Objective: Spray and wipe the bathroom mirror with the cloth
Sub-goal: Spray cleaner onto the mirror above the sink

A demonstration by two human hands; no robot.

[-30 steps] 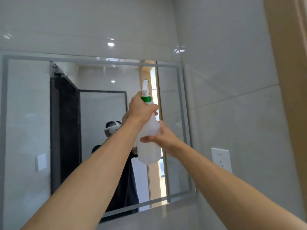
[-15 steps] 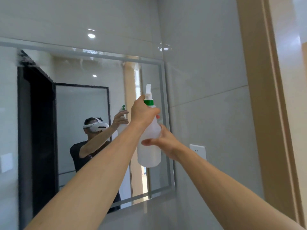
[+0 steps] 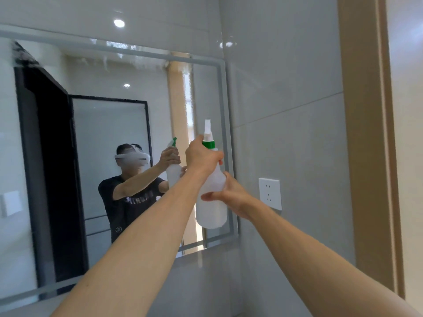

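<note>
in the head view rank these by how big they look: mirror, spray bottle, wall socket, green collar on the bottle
1. mirror, by far the largest
2. spray bottle, though it is nearer the camera
3. wall socket
4. green collar, the smallest

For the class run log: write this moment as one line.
phase: spraying | left hand: grips neck of white plastic spray bottle | right hand: steadies body | wall mirror: foam along top | cloth: unseen
</note>
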